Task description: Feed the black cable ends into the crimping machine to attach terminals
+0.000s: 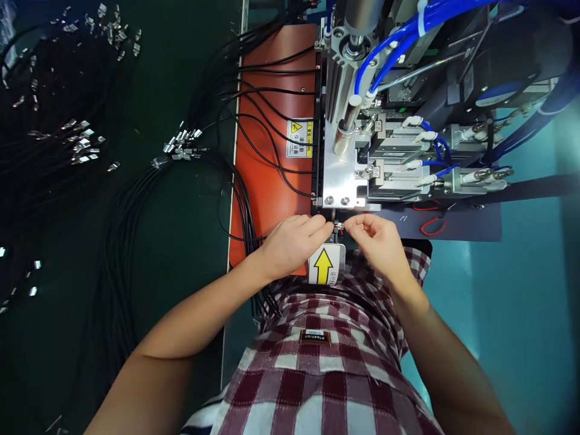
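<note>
My left hand [292, 243] and my right hand [380, 238] meet at the front of a crimping machine [344, 175]. Both pinch a thin wire end [339, 226] with a small terminal, held right under the machine's metal block. Each hand's fingers are closed around it. Just below them is a white label with a yellow arrow [325, 264] pointing toward the machine. A black cable runs left from my left hand over the orange plate [272, 157].
Bundles of black cables with metal terminals [181, 145] lie on the dark green mat [149, 241] at left. Loose terminals [113, 30] are scattered at the top left. Blue air hoses [394, 36] and cylinders crowd the machine's right side. My checked shirt fills the bottom.
</note>
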Motion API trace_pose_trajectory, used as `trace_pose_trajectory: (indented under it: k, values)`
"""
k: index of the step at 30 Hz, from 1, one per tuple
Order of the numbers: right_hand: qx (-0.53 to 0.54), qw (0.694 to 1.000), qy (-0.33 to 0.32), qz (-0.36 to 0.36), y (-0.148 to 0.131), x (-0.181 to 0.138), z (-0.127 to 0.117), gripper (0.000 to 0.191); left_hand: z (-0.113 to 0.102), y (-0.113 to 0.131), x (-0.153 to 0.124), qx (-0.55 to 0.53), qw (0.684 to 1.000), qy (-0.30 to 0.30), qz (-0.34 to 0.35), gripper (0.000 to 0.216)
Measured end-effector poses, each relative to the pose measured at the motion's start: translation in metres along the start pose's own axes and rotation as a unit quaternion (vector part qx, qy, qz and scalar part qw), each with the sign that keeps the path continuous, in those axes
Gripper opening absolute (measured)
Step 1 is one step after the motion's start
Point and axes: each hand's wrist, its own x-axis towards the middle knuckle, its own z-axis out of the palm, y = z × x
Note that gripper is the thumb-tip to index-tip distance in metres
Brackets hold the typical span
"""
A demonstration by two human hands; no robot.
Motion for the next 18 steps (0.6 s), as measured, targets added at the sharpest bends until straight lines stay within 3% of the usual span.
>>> trace_pose_trajectory:
  k: [2,6,12,15,18]
  values:
    - [0.034,0.999,-0.023,0.031,0.003,0.000,-0.002,0.019,0.000,0.000,0.000,-0.004,1.000,0.001,-0.002,0.023]
    - [0.052,0.997,0.039,0.046,0.009,-0.012,0.001,0.022,0.000,0.000,0.000,-0.004,1.000,-0.011,-0.005,0.024]
    - [0.123,0.990,0.016,0.067,0.001,-0.025,0.014,0.020,0.001,0.000,-0.001,-0.008,1.000,0.008,-0.009,0.024]
    - [0.017,0.998,0.068,0.003,-0.005,-0.026,0.014,0.014,0.002,0.000,-0.001,-0.012,1.000,0.022,-0.003,0.023]
    - [-0.111,0.985,0.112,-0.075,-0.008,-0.025,0.011,0.010,0.001,0.000,0.000,-0.010,1.000,0.021,-0.002,0.023]
